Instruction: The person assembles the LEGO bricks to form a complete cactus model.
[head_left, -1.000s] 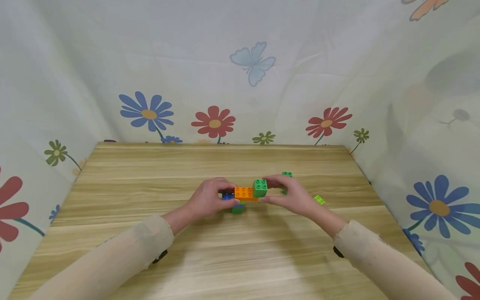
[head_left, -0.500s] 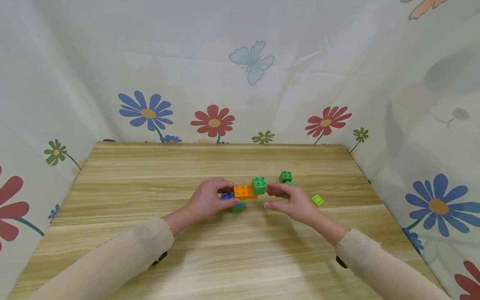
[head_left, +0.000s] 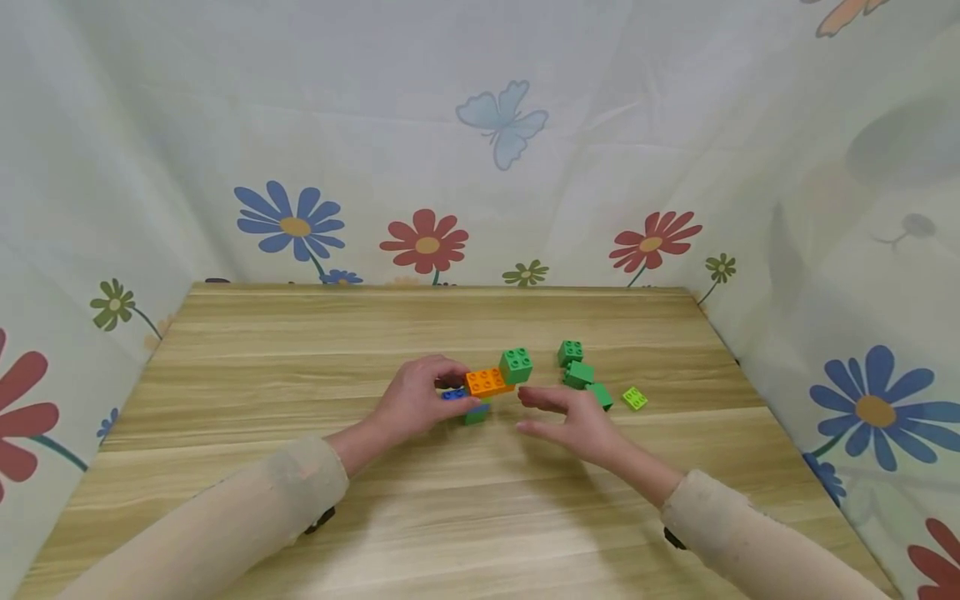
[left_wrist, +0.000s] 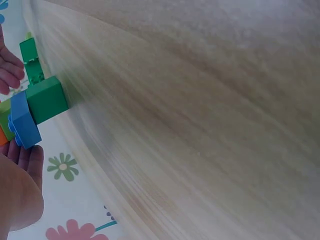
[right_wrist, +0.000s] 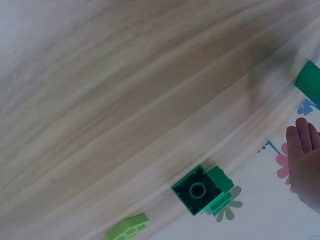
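Observation:
In the head view my left hand point(head_left: 420, 396) grips a built stack of toy building bricks near the middle of the table. An orange brick point(head_left: 483, 382) lies across its top and carries a green brick point(head_left: 516, 366) at the right end. Below are a blue brick point(left_wrist: 24, 120), partly covered by the hand, a thin lime layer and a green bottom brick point(left_wrist: 47, 100). To the right of the stack, my right hand point(head_left: 577, 421) hovers with thumb and fingers spread apart and nothing between them. Its fingertips are close to the green top brick, apparently not touching.
Behind the right hand lie loose green bricks: one studs-up point(head_left: 570, 353) and two tipped on their sides, a middle brick point(head_left: 579, 374) and a nearer brick point(head_left: 600, 396). A small lime brick point(head_left: 634, 398) lies to their right. Flowered cloth point(head_left: 375, 150) encloses the wooden table point(head_left: 300, 325).
My right hand has come away from the green top brick, moving right and then toward me, uncovering the loose green bricks. My left hand keeps its grip; the stack's right end has swung slightly back.

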